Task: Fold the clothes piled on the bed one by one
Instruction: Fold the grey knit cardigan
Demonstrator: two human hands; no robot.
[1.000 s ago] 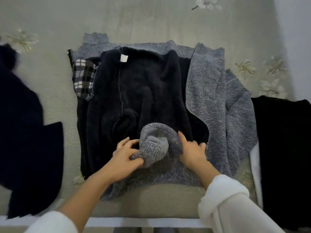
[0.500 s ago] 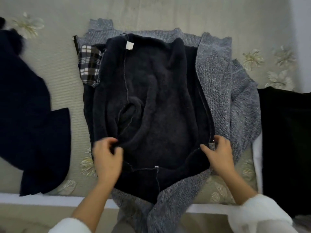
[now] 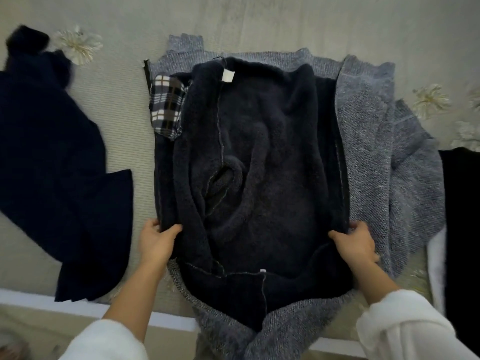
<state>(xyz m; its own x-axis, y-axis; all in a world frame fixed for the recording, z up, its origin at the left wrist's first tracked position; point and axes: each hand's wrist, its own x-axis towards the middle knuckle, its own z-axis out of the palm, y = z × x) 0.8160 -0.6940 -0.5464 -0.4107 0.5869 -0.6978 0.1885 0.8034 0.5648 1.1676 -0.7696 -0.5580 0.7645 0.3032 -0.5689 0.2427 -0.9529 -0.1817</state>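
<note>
Sweater (image 3: 272, 152) spread flat, sides pinched by left hand (image 3: 155, 242), right hand (image 3: 355, 242)

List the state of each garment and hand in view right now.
grey knit garment: spread on the bed, dark fleece side up, hem hanging over the bed edge.
left hand: gripping the garment's left edge.
right hand: gripping its right edge.
plaid patch: exposed at the upper left, crumpled.
navy garment: lying unfolded on the left.
black garment: lying at the right, partly out of view.
</note>
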